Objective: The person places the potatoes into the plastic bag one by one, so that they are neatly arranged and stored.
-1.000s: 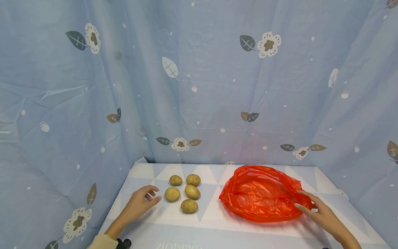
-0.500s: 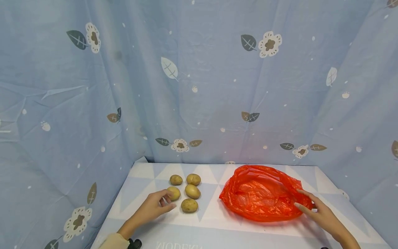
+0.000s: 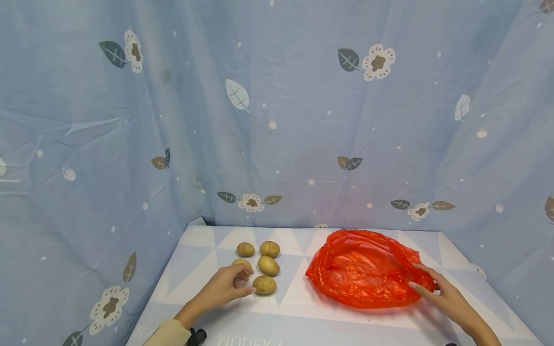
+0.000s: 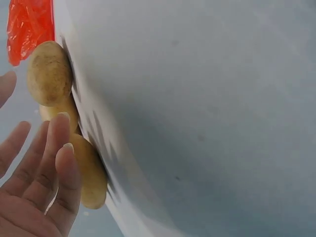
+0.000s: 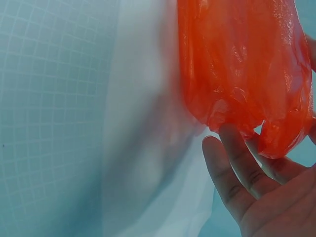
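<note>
My left hand (image 3: pixel 222 287) hovers just left of the front potato (image 3: pixel 264 285), thumb and fingers apart. Its fingers partly cover another potato (image 3: pixel 240 262); whether they touch it I cannot tell. In the left wrist view, relaxed fingers lie in front of a yellowish potato (image 4: pixel 93 175), holding nothing. More potatoes stand behind, among them one at the middle right (image 3: pixel 269 265). At the right, a red plastic bag (image 3: pixel 359 300) sits with its mouth spread wide. My right hand (image 3: pixel 446 297) touches the bag's right side, its fingers extended along the plastic.
Two potatoes lie farthest back, one on the left (image 3: pixel 245 249) and one on the right (image 3: pixel 270 249). A pale triangle-patterned cloth (image 3: pixel 294 298) covers the table. Blue printed curtains (image 3: pixel 298 120) enclose its back and sides.
My left hand has moved right, from beside the potatoes to the gap near the front one, and now partly covers the left potato. My right hand and the bag have stayed put.
</note>
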Demonstrator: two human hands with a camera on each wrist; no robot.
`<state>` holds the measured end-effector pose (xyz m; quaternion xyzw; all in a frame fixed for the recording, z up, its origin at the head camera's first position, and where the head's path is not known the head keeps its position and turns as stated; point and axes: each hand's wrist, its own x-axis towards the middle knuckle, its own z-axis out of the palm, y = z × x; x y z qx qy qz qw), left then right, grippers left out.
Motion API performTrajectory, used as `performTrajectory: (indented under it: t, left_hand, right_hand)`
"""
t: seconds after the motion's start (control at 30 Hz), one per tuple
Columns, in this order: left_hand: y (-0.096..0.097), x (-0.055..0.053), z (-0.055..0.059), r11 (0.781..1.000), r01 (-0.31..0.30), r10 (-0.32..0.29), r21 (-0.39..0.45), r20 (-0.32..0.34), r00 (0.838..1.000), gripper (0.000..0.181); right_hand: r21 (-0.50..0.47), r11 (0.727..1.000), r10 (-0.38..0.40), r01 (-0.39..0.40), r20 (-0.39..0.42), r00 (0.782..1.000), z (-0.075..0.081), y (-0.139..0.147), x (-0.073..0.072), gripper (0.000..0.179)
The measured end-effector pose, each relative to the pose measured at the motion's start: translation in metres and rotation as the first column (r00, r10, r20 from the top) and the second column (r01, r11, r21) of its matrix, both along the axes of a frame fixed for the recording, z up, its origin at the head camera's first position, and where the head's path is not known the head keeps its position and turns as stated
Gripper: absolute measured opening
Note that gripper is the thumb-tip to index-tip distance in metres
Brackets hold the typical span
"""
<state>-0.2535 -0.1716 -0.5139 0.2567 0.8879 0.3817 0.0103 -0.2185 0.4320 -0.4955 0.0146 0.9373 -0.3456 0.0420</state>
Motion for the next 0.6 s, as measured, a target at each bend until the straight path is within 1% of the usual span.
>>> performTrajectory:
  t: [0.17, 0.33, 0.6]
  left_hand:
    - [0.006, -0.003, 0.001, 0.998, 0.026, -0.026, -0.065, 0.006, 1.0, 0.045]
    - [0.011, -0.004, 0.001, 0.992, 0.046, -0.046, -0.115, 0.004, 0.999, 0.04]
    - [0.02, -0.006, 0.002, 0.987, 0.086, -0.087, -0.134, 0.0, 0.996, 0.041]
  right_hand:
    - [0.008, 1.0, 0.001, -0.002, 0.01, 1.0, 0.001, 0.0, -0.001, 0.077]
    - [-0.034, 0.999, -0.008, 0.009, 0.036, 0.999, 0.002, 0.0, -0.001, 0.078]
    - [-0.079, 0.997, -0.004, 0.007, 0.041, 0.999, 0.006, 0.0, -0.002, 0.077]
